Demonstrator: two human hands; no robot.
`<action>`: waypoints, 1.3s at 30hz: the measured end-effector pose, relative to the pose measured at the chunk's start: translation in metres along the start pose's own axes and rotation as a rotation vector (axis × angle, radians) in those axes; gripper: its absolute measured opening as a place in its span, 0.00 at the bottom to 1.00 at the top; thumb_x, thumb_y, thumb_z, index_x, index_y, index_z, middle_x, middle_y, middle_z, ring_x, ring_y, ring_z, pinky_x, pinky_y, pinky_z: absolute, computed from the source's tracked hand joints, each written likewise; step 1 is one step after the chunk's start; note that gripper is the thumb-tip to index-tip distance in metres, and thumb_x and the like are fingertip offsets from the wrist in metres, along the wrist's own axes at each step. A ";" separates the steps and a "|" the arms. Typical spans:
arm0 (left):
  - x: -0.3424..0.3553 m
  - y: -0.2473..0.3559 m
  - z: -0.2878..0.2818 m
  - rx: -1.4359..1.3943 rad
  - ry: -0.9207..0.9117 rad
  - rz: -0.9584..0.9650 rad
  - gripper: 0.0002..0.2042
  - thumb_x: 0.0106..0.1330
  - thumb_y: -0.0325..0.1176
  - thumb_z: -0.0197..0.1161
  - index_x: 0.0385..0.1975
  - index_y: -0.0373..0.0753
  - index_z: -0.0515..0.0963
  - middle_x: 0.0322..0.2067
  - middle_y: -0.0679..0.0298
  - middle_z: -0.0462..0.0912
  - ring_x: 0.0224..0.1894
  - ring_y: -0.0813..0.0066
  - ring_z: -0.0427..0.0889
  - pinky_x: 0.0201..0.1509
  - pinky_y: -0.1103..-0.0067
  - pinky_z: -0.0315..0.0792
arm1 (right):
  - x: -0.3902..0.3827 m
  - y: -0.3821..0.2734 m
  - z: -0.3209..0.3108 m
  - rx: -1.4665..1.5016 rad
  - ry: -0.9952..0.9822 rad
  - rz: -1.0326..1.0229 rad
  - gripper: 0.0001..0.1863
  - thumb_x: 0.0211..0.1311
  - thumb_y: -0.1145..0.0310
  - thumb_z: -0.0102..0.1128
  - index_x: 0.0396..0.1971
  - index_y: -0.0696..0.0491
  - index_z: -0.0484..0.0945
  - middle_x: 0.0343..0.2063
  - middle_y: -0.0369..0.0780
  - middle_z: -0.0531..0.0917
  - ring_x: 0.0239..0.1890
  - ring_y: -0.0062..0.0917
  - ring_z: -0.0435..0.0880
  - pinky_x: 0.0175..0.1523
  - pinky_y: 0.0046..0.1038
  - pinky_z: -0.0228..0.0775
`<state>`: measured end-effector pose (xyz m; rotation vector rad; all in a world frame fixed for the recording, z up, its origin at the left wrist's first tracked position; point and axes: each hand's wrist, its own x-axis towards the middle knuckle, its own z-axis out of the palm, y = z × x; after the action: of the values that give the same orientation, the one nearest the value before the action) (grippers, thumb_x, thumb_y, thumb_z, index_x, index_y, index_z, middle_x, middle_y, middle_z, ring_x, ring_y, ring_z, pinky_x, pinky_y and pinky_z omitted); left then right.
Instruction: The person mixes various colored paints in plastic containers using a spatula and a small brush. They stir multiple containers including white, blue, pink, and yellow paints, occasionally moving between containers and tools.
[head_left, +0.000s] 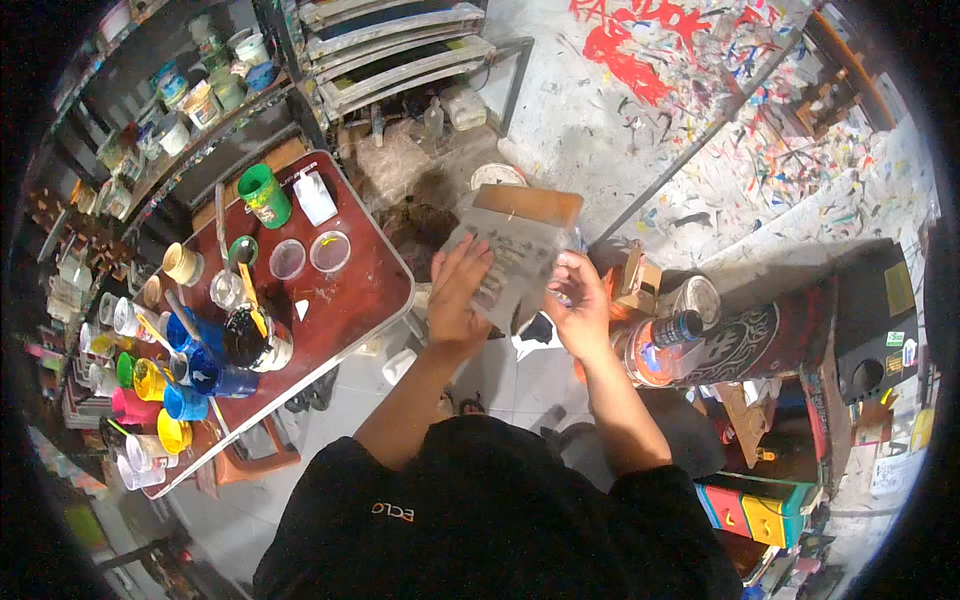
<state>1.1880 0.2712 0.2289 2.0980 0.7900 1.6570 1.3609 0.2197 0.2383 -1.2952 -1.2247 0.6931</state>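
Observation:
In front of my chest I hold a flat grey piece (520,250) with dark marks on its face and a brown, wood-like strip (530,204) along its far edge. I cannot make out exactly what it is. My left hand (461,290) grips its left side, fingers laid over the face and thumb hidden. At its right edge, my right hand (580,305) is closed with curled fingers, touching the edge. A black-and-white item (538,335) shows below the piece, between my hands.
On the left, a dark red table (350,250) bears several paint pots, a green can (264,195) and a dark paint tub (257,338). Shelves of jars (200,105) stand behind it. To the right are an orange-tinted container (650,355) and colourful drawers (750,515).

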 end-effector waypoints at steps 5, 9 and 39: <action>-0.011 -0.021 -0.024 0.187 -0.030 0.091 0.23 0.45 0.22 0.58 0.46 0.41 0.74 0.51 0.61 0.74 0.59 0.59 0.67 0.63 0.58 0.48 | 0.007 -0.019 0.016 0.779 -0.310 0.307 0.26 0.48 0.79 0.52 0.52 0.58 0.66 0.45 0.41 0.76 0.46 0.23 0.75 0.51 0.24 0.64; -0.018 -0.037 -0.039 0.285 -0.080 0.157 0.21 0.45 0.21 0.56 0.43 0.42 0.77 0.49 0.62 0.75 0.57 0.59 0.69 0.63 0.58 0.47 | 0.016 -0.040 0.044 1.129 -0.288 0.463 0.24 0.50 0.79 0.54 0.51 0.57 0.68 0.47 0.40 0.76 0.48 0.23 0.74 0.53 0.25 0.64; -0.078 -0.066 -0.066 -1.375 0.138 -1.073 0.23 0.55 0.22 0.60 0.53 0.34 0.65 0.50 0.57 0.73 0.53 0.66 0.71 0.59 0.70 0.63 | 0.030 0.001 0.044 0.065 -0.178 0.064 0.14 0.49 0.78 0.65 0.38 0.55 0.78 0.30 0.36 0.82 0.32 0.17 0.78 0.41 0.21 0.69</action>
<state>1.0984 0.2702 0.1469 0.4306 0.3945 1.0768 1.3289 0.2622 0.2387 -1.2436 -1.2970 0.9026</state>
